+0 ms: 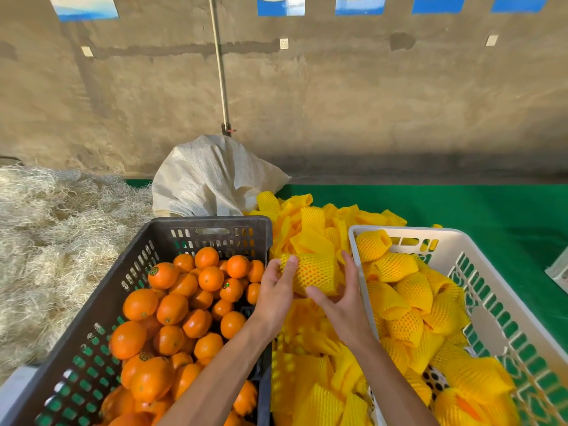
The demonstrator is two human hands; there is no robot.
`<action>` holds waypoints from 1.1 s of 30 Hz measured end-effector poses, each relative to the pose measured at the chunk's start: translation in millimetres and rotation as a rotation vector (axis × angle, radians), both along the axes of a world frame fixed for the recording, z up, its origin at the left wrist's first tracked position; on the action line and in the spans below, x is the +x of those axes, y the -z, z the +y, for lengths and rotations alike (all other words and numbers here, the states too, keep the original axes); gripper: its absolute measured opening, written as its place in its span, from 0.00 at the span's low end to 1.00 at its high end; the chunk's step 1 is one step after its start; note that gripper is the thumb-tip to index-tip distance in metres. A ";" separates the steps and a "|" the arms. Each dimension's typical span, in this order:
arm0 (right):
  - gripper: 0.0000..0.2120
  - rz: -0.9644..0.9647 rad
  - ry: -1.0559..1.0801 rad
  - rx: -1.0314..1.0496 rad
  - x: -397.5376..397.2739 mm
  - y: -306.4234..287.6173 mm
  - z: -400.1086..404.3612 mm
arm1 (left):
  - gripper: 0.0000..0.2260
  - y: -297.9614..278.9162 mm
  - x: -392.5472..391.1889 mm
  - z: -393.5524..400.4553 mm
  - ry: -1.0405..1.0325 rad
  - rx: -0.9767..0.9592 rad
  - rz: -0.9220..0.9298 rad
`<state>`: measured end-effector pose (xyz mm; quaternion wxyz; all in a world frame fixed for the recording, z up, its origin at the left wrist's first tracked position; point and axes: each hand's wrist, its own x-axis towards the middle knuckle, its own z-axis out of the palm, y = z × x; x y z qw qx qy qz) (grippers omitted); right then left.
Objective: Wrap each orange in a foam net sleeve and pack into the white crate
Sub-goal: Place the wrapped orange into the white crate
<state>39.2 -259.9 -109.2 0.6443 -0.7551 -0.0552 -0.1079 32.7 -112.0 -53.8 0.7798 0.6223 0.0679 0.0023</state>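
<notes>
- The foam net sleeve in the hands is yellow with a diamond mesh, and orange shows through its holes.
- The loose oranges are bright orange (some carry small dark round stickers).
- Their crate is dark grey-black with slotted walls.
- The white crate is white, with green showing through its slots.
- The wrapped oranges inside it are yellow netted.
- The pile of sleeves is the same yellow.
- The table cover is plain green.
- The sack is off-white, finely woven.
- The straw is pale grey-beige.
- The wall is mottled brown.
</notes>
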 end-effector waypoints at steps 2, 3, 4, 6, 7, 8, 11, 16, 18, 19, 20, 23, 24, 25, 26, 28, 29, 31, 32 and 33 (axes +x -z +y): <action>0.46 0.068 -0.066 -0.023 1.5 5.1 5.0 | 0.13 1.2 -0.1 0.0 0.033 0.035 -0.018; 0.42 0.102 -0.068 0.007 2.9 7.2 5.4 | 0.12 1.7 0.1 0.7 0.045 0.066 -0.030; 0.39 0.133 -0.048 0.040 4.7 8.8 5.2 | 0.12 1.6 0.0 0.7 0.057 0.090 -0.041; 0.38 0.183 0.012 0.112 6.2 6.3 3.7 | 0.13 -0.2 -1.0 -0.6 0.063 0.079 -0.060; 0.37 0.182 0.040 0.164 5.8 2.1 2.8 | 0.13 -1.6 -1.8 -1.3 0.051 0.066 -0.074; 0.36 0.164 0.079 0.218 5.3 -3.1 2.2 | 0.14 -2.7 -2.4 -1.2 0.033 0.061 -0.092; 0.28 0.117 0.221 0.426 3.0 -16.6 -0.5 | 0.14 -4.2 -3.6 -0.1 -0.005 0.034 -0.115; 0.27 0.122 0.248 0.682 -0.1 -26.4 -7.2 | 0.15 -3.3 -2.8 -1.5 -0.016 0.044 -0.085; 0.25 0.120 0.248 0.683 2.0 -22.9 -6.6 | 0.14 -2.3 -3.0 -2.4 -0.006 0.055 -0.085; 0.24 0.118 0.254 0.655 3.8 -19.8 -6.2 | 0.14 -2.0 -3.1 -2.2 -0.007 0.052 -0.090; 0.23 0.123 0.261 0.609 6.6 -15.5 -6.0 | 0.13 -1.7 -3.0 -1.8 -0.012 0.044 -0.098; 0.16 0.129 0.233 0.381 11.6 -0.3 -4.8 | 0.13 -0.3 -2.4 -0.2 -0.052 -0.001 -0.137; 0.13 0.134 0.213 0.247 12.3 5.5 -3.8 | 0.13 0.5 -2.1 1.0 -0.074 -0.009 -0.159; 0.11 0.150 0.180 0.079 12.3 11.3 -2.9 | 0.13 0.6 -1.9 3.0 -0.101 -0.011 -0.191; 0.11 0.185 0.119 -0.110 11.7 17.0 -2.3 | 0.12 0.9 -1.2 6.4 -0.136 0.006 -0.237; 0.16 0.331 -0.078 -0.478 9.6 28.0 -2.4 | 0.10 2.8 2.7 20.1 -0.220 0.158 -0.369; 0.19 0.424 -0.192 -0.620 7.7 32.4 -3.3 | 0.10 4.4 5.4 29.7 -0.258 0.263 -0.433; 0.26 0.584 -0.363 -0.815 4.7 38.6 -6.5 | 0.08 8.4 10.9 51.8 -0.287 0.472 -0.477; 0.28 0.624 -0.413 -0.889 4.0 40.1 -8.6 | 0.08 12.3 13.7 63.9 -0.265 0.593 -0.459; 0.27 0.617 -0.426 -0.951 3.9 40.9 -10.0 | 0.07 17.0 16.6 75.4 -0.216 0.734 -0.427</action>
